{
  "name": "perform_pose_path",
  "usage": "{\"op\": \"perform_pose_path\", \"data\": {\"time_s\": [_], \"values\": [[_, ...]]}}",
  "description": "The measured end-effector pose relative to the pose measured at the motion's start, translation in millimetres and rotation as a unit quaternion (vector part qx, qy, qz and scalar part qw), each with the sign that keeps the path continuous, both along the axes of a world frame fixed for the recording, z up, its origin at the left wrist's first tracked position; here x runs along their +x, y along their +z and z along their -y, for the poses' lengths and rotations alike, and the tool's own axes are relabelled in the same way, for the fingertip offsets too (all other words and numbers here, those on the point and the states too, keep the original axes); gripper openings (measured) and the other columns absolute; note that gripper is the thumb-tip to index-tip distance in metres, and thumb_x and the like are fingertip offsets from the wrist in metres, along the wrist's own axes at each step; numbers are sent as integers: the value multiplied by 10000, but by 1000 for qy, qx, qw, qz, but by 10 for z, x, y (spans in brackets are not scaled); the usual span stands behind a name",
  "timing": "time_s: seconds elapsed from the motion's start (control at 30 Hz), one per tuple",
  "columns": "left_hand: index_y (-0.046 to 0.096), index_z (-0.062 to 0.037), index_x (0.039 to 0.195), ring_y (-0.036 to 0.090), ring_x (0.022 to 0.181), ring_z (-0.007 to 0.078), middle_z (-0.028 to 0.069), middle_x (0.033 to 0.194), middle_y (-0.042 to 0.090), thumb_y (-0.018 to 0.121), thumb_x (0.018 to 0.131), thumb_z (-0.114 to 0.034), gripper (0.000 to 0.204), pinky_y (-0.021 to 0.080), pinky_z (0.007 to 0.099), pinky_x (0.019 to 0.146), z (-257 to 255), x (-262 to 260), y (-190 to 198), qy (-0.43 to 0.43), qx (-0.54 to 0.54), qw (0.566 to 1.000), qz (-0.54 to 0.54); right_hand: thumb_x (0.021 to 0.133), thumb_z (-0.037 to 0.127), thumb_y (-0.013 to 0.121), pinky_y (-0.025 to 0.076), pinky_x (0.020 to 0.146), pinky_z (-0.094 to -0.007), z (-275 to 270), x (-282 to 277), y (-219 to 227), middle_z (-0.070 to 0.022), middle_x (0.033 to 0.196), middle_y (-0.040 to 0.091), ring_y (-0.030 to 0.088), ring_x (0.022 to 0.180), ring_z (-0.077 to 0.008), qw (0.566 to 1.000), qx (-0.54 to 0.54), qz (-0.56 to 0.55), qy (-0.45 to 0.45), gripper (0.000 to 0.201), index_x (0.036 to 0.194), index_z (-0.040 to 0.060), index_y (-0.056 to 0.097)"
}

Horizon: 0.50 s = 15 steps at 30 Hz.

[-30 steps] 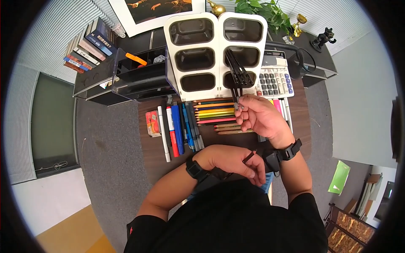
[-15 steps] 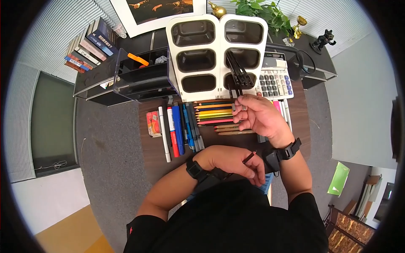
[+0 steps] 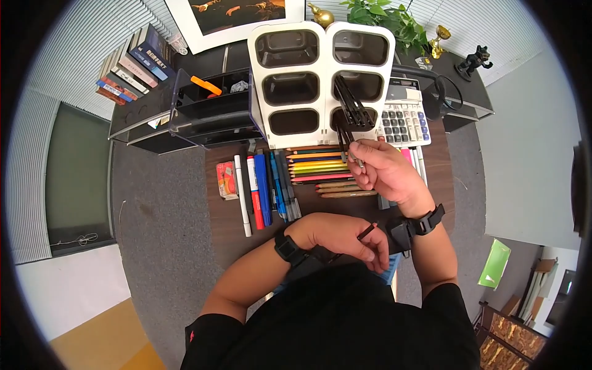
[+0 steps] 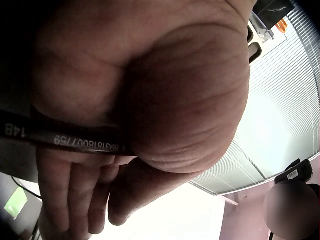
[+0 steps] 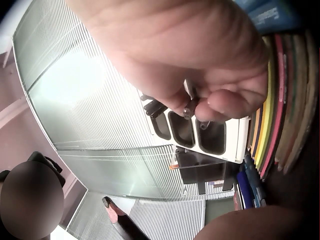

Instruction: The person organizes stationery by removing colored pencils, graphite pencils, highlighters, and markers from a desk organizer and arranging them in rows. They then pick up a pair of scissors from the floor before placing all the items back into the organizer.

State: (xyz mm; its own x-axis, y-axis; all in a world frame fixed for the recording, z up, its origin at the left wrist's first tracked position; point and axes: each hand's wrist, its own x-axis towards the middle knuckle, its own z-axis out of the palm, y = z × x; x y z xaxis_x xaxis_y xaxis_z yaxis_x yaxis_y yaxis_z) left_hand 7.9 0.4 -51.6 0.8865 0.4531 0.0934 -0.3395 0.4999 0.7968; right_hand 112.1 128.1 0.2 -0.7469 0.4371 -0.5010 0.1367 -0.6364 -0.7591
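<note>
My left hand (image 3: 336, 234) lies low over the table's front edge with a dark pencil (image 4: 75, 140) marked 14B held across the palm under the thumb. The pencil's sharpened tip (image 5: 112, 210) shows in the right wrist view. Thumb and fingers of my right hand (image 3: 394, 176) pinch slim dark pens (image 3: 343, 137) with a silvery part, in front of the white organizer (image 3: 324, 98). Their upper ends overlap its lower right compartment. Several black pencils (image 3: 353, 110) stick out of the organizer's right column, just above the hand.
Coloured pencils (image 3: 317, 165) lie in a row below the organizer. Markers (image 3: 262, 188) and pens lie left of them, beside a small red box (image 3: 227, 180). A calculator (image 3: 404, 120) stands to the right, a dark desk tray (image 3: 213, 114) to the left.
The right fingers have shifted on the dark pens and close more tightly; a silvery end now shows beneath the thumb. The left hand and its pencil stay in place.
</note>
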Motion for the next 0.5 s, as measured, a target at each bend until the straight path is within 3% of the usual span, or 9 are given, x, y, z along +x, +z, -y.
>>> {"op": "perform_pose_path", "data": {"time_s": [0.5], "values": [[600,28,1235,645,1166,211,132,1224,677,560,1010,-62,245,493,340,1022,-7,1,9,-3,18,1000,-15,1035,372,583,316,440,-252,-76,-66,-116,-23,674,521,443,502,-116,999,20,41,18,346,870,67,582]]}}
